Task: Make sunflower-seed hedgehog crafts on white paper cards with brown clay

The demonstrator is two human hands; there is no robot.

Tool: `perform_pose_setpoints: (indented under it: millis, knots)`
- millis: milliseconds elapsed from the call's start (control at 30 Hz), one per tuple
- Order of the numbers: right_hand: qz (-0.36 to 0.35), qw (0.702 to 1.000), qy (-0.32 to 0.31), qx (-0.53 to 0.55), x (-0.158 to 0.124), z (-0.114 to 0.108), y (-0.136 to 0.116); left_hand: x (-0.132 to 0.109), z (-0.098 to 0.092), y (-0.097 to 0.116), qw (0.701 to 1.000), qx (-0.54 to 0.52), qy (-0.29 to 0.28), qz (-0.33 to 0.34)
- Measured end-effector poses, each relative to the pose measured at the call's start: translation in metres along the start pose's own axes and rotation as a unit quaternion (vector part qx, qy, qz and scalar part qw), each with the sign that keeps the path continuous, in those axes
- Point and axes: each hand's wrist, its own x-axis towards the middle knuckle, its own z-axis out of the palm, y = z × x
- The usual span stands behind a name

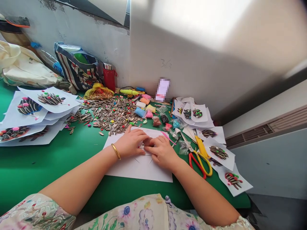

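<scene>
My left hand (130,142), with a gold bangle at the wrist, rests on a white sheet of paper (144,172). Its fingers curve in around a small brown lump (149,141), apparently modelling clay, mostly hidden by the hands. My right hand (164,151) presses its fingers against the lump from the other side. A small white piece with dark and red dots (142,145) shows between the fingertips. Short thin lines mark the paper below the hands.
Striped sunflower seeds (117,111) lie heaped behind the paper. Bags of coloured clay (140,111), scissors (200,159) and a yellow cutter (202,147) lie to the right. Seed-covered figures on paper sit in stacks left (51,99) and right (218,151). A red flask (109,78) stands behind.
</scene>
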Motion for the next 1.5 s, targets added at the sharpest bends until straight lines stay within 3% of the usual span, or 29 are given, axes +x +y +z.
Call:
perform_pose_setpoints:
  millis: [267, 500, 767, 1000, 1067, 1133, 1267, 1367, 1500]
  knots:
    - [0.03, 0.998, 0.055, 0.02, -0.001, 0.002, 0.005, 0.0, 0.0, 0.0, 1.0, -0.005, -0.007, -0.008]
    - [0.014, 0.999, 0.036, 0.016, 0.0, 0.005, 0.001, 0.0, 0.001, -0.001, 1.0, -0.01, -0.014, -0.013]
    - [0.017, 0.998, 0.062, 0.028, 0.001, 0.006, 0.006, 0.0, 0.002, -0.002, 1.0, -0.012, -0.01, -0.013]
    - [0.107, 0.989, 0.091, 0.047, 0.0, 0.009, 0.024, 0.004, 0.002, -0.013, 0.999, 0.006, 0.031, -0.016]
    - [0.119, 0.988, 0.085, 0.048, -0.001, 0.011, 0.028, 0.006, -0.003, -0.024, 0.997, 0.028, 0.063, -0.046]
    - [0.126, 0.987, 0.082, 0.05, -0.001, 0.012, 0.031, 0.005, -0.011, -0.037, 0.984, 0.072, 0.112, -0.122]
    - [0.127, 0.987, 0.088, 0.052, -0.002, 0.013, 0.031, -0.001, -0.023, -0.063, 0.937, 0.196, 0.126, -0.261]
    - [0.129, 0.987, 0.083, 0.055, -0.002, 0.013, 0.03, -0.002, -0.023, -0.077, 0.932, 0.206, 0.098, -0.28]
    - [0.124, 0.988, 0.081, 0.052, -0.002, 0.013, 0.03, 0.006, -0.021, -0.092, 0.926, 0.212, 0.107, -0.292]
